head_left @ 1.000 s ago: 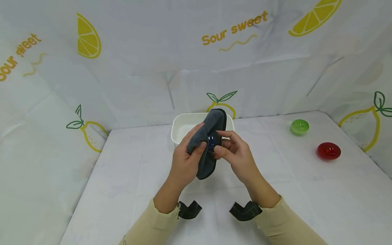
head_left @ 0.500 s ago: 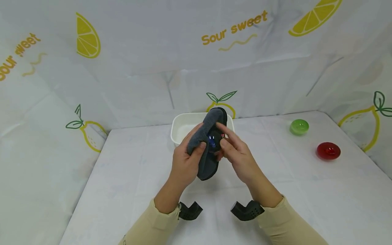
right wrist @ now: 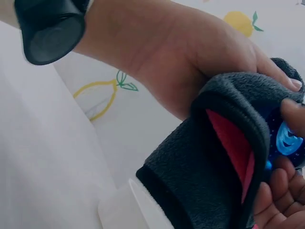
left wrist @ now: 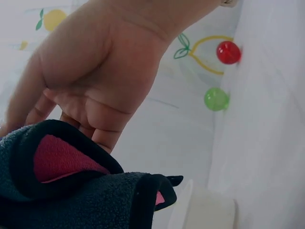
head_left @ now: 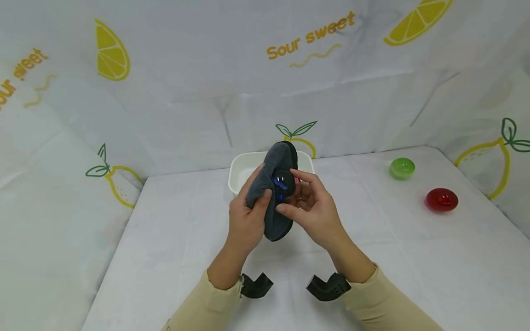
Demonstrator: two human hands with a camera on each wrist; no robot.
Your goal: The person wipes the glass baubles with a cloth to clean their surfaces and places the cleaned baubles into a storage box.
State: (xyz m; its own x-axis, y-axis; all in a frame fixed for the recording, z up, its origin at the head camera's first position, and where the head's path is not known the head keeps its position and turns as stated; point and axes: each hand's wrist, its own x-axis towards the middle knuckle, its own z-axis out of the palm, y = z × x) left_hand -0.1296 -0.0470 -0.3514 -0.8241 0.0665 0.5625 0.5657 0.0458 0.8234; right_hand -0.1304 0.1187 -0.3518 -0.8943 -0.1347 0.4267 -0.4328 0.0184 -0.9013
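Observation:
Near the middle of the head view, a dark blue glossy ball (head_left: 284, 183) is held above the table. My left hand (head_left: 246, 216) grips a grey-blue cloth (head_left: 276, 156) with black edging, folded against the ball's left side. On the other side, my right hand (head_left: 316, 207) holds the ball, index finger at its top and thumb below. The right wrist view shows a light blue mark on the ball (right wrist: 288, 138) beside the thumb, and the pink underside of the cloth (right wrist: 233, 143). In the left wrist view the cloth (left wrist: 86, 195) hides the ball and the right fingertips.
A white plastic tub (head_left: 237, 177) stands behind the hands at the table's back edge. To the right on the white-covered table (head_left: 174, 248) lie a green ball (head_left: 402, 168) and a red ball (head_left: 441, 199). A lemon-print sheet (head_left: 182, 115) hangs behind.
The right index finger reached up onto the cloth half a second ago and is now back at the ball's upper edge. The right thumb has shifted lower. Cloth and ball sit slightly further left.

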